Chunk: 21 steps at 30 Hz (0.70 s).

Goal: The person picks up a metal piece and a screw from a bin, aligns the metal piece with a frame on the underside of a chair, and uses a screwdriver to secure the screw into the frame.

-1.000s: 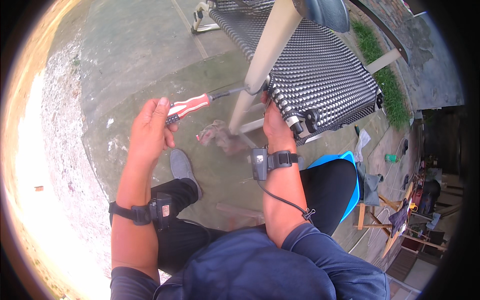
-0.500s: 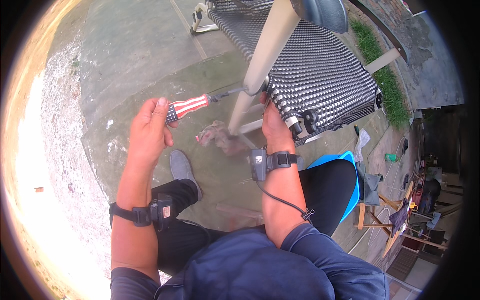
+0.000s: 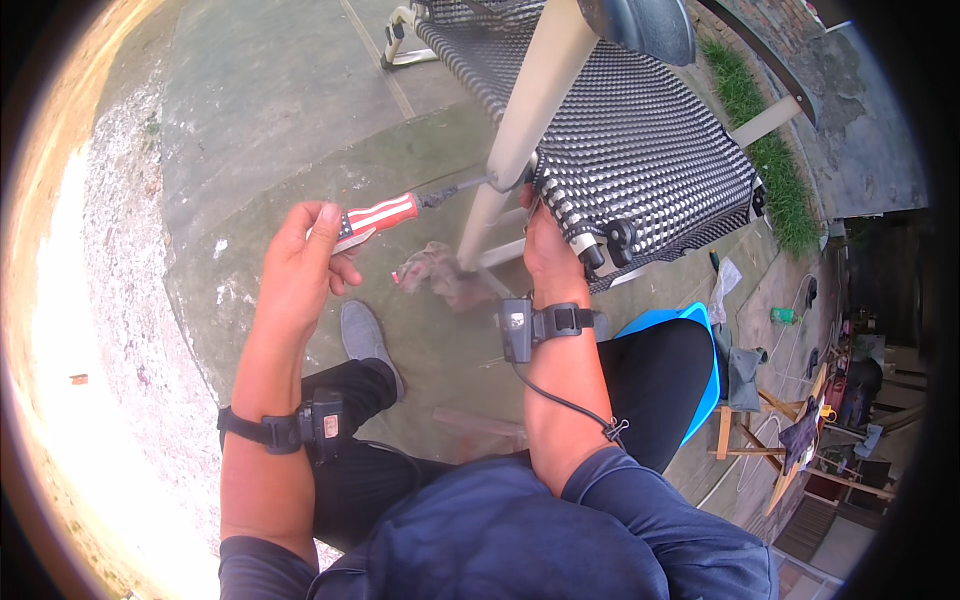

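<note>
I see my left hand (image 3: 300, 265) at centre left, its grip closed around the striped handle of a screwdriver (image 3: 385, 213) whose shaft points right to the pale frame tube (image 3: 520, 120) of a woven chair (image 3: 640, 150) at the upper centre. My right hand (image 3: 550, 255) presses against the chair's edge; I cannot tell its grip. Beneath lies a grey concrete floor (image 3: 260, 90), outdoors, with a rag (image 3: 435, 275) on it, grass (image 3: 770, 150) at upper right and gravel along the left rim.

Daylight scene, blown out at the left rim

Glare is seen left of the left hand's fingers (image 3: 325, 225); edges are bent by fisheye distortion.
</note>
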Motion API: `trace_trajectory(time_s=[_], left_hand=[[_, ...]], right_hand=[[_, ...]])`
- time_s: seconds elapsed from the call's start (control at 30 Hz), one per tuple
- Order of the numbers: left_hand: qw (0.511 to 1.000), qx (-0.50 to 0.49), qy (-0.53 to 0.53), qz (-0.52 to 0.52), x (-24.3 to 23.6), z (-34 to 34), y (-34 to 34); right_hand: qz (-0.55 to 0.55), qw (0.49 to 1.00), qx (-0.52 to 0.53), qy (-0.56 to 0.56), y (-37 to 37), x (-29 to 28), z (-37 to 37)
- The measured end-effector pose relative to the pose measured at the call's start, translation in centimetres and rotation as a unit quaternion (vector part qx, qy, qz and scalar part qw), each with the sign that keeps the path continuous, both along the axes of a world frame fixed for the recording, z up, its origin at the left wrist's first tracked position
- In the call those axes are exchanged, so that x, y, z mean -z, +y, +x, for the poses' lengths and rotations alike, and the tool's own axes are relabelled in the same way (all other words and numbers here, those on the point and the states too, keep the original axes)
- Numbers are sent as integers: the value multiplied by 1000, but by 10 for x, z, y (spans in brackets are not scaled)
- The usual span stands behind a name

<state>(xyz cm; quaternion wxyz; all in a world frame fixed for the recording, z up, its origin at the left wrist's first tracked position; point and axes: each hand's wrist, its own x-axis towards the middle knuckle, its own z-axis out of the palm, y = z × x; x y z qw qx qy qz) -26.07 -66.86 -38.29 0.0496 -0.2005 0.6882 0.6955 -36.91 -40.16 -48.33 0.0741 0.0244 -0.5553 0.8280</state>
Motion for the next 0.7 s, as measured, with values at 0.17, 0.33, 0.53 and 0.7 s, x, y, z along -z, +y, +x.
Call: trace_trajectory(time_s=[0.17, 0.33, 0.53, 0.7], left_hand=[[963, -8, 221, -154, 11, 5, 12], [1000, -5, 23, -15, 8, -2, 1], [988, -37, 140, -62, 12, 7, 17], [989, -14, 135, -50, 15, 3, 9]], right_hand=[[-15, 1000, 12, 1, -3, -10, 3], [-13, 1000, 11, -3, 0, -6, 1], [2, 1000, 24, 1, -5, -14, 5], [-1, 1000, 21, -10, -1, -8, 2]])
